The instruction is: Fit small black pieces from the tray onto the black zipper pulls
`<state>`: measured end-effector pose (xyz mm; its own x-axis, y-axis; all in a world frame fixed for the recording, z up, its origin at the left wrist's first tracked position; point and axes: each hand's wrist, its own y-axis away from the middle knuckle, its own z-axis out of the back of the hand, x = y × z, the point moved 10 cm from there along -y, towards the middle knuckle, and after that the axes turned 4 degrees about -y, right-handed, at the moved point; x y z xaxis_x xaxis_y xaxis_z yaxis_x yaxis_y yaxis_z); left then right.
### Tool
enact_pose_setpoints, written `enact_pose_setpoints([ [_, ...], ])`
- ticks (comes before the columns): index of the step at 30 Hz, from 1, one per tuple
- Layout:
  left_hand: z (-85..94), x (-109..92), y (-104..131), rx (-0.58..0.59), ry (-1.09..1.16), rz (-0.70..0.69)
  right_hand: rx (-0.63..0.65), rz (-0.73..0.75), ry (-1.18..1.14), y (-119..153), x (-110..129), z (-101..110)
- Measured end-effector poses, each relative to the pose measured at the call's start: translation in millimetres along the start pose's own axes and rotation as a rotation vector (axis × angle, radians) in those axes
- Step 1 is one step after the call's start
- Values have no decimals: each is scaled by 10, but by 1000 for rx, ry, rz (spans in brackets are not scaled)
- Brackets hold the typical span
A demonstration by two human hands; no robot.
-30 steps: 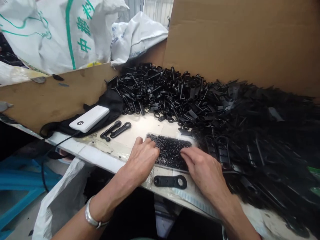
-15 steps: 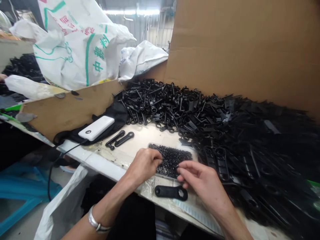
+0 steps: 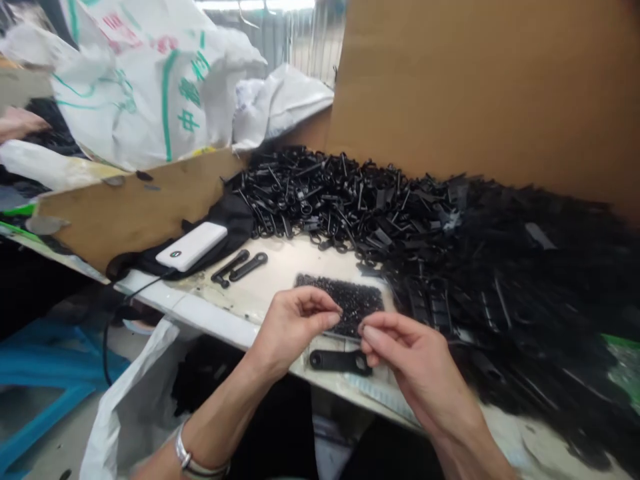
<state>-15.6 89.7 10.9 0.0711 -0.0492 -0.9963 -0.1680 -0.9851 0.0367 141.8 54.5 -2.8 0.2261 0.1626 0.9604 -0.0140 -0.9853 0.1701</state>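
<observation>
My left hand (image 3: pixel 300 323) is closed in a pinch, thumb against fingertips, over the near left part of a shallow tray of tiny black pieces (image 3: pixel 357 300). What the pinch holds, if anything, is too small to make out. My right hand (image 3: pixel 405 343) also pinches, at the tray's near right edge, and its fingertips hide whatever is between them. Just below the hands lies a black plastic arm-shaped part (image 3: pixel 333 361) with a round hole at its right end, partly behind my right fingers. Two similar black parts (image 3: pixel 249 267) rest left of the tray.
A large heap of black plastic parts (image 3: pixel 345 200) fills the back and right of the table against a cardboard wall (image 3: pixel 480 87). A white power bank (image 3: pixel 193 245) with a cable lies on black cloth at left. White sacks (image 3: pixel 135 87) stand behind; another person's hand (image 3: pixel 23 124) shows far left.
Both hands have lifted slightly from the small pieces, and my left fingertips have moved right, toward my right hand. The view has tilted down a little. The other person's hand has come further into view.
</observation>
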Motion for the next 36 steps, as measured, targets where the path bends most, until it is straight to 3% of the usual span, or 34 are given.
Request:
enact_pose_setpoints([
  [7, -185, 76, 98, 23, 104, 87, -66, 78, -76, 90, -40, 82],
  [16, -240, 98, 130, 52, 71, 77, -131, 111, -32, 92, -52, 107],
  [23, -254, 107, 149, 71, 66, 42, -142, 170, 184, 140, 3, 125],
  [36, -253, 32, 160, 7, 8, -40, -244, 487, 714, 378, 477, -45],
])
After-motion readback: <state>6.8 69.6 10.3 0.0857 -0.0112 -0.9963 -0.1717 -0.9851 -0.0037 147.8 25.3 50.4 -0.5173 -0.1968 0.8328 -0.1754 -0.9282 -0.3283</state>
